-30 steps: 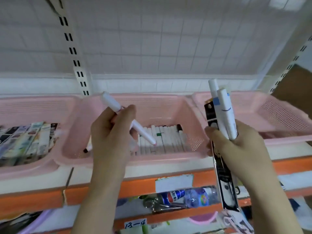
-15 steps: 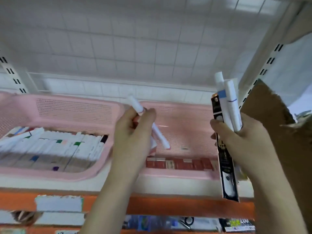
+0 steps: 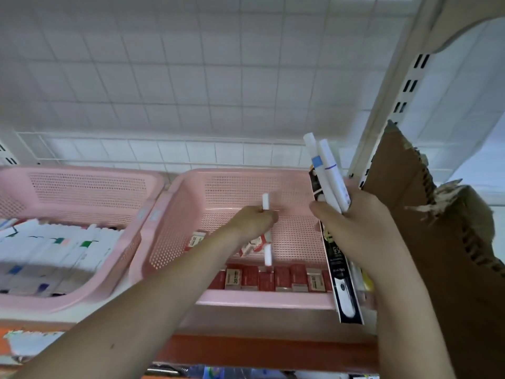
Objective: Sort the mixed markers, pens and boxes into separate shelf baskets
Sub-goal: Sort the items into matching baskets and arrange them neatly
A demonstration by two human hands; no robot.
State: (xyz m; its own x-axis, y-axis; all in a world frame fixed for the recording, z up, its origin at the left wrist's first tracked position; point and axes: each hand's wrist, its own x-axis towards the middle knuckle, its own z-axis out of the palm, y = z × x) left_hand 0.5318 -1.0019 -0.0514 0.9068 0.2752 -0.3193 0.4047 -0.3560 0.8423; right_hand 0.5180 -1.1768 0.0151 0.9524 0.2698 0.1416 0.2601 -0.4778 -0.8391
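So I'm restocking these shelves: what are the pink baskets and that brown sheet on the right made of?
The pink baskets look like moulded plastic, smooth and matt, with walls pierced by rows of small holes. The brown sheet looks like corrugated cardboard: its torn edge shows the fluting.

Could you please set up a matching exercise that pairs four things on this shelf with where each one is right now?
Things:
1. single white marker
2. black package
3. red boxes
4. many white markers

Places:
A. lying in the left pink basket
B. gripped by the left hand
C. along the front of the right pink basket
D. held with two markers in the right hand

Pairs: 1-B, 2-D, 3-C, 4-A
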